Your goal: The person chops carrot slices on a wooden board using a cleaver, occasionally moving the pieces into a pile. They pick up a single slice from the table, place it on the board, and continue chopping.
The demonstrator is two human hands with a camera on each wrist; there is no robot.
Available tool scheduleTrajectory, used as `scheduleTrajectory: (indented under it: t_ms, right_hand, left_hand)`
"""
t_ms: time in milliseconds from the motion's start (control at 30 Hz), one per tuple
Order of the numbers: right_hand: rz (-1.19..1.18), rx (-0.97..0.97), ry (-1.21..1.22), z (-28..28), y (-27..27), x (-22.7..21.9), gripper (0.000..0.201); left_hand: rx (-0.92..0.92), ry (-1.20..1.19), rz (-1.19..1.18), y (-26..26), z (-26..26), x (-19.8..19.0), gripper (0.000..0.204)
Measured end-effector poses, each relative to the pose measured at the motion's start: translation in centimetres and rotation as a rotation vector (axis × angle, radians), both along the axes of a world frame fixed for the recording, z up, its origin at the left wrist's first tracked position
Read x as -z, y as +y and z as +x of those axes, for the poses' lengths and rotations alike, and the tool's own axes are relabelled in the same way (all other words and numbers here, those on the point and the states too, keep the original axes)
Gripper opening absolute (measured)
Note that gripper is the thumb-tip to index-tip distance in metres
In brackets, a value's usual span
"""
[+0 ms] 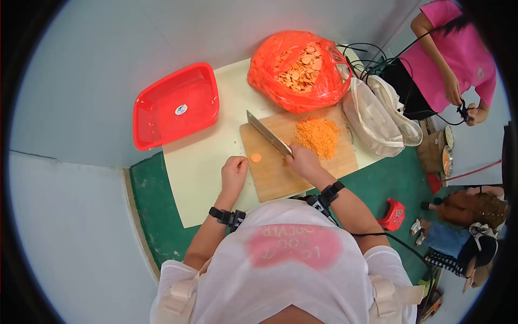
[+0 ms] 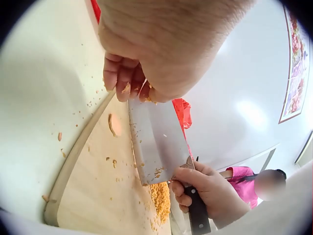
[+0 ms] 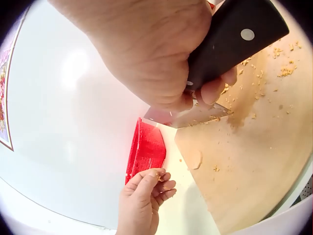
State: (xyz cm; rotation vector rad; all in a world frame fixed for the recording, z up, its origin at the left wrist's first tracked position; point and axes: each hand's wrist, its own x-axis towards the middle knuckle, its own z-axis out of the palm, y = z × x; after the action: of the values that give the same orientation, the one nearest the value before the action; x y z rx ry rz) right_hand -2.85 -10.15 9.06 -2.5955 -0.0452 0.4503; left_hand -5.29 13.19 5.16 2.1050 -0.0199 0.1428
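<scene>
My right hand (image 1: pixel 304 162) grips the black handle (image 2: pixel 196 208) of a cleaver (image 1: pixel 268 133), whose blade hangs tilted above the wooden cutting board (image 1: pixel 261 181). Orange crumbs stick to the blade. Left of the board's middle, my left hand (image 1: pixel 234 174) hovers with fingers curled in and thumb against them; orange bits cling to its fingertips (image 2: pixel 125 88). One round carrot slice (image 1: pixel 256 157) lies near the board's left edge, close to that hand. A heap of finely chopped carrot (image 1: pixel 318 137) covers the board's right side, beyond the right hand.
A red basin (image 1: pixel 181 132) stands at the table's (image 1: pixel 186 200) back left. Behind the board sits a red plastic bag (image 1: pixel 264 81) full of carrot slices (image 1: pixel 302 67). A whitish bag (image 1: pixel 372 116) lies at the right edge. A person in pink (image 1: pixel 426 59) stands back right, near black cables.
</scene>
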Motion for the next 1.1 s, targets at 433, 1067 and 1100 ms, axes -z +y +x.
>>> scheduleTrajectory:
  t_ms: [433,1067,1100]
  right_hand:
    - [-0.100,0.056,-0.144,0.9,-2.5,0.9,0.021]
    - [-0.073,0.069,-0.111,-0.2,-1.2,0.7,0.021]
    - [-0.020,0.127,-0.143,-0.3,-1.2,0.7,0.020]
  left_hand:
    - [0.033,-0.025,-0.009,-0.6,1.0,0.5,0.008]
    - [0.048,-0.014,0.034,-0.4,0.6,0.9,0.010]
    - [0.043,-0.039,0.026,-0.3,0.6,0.7,0.010]
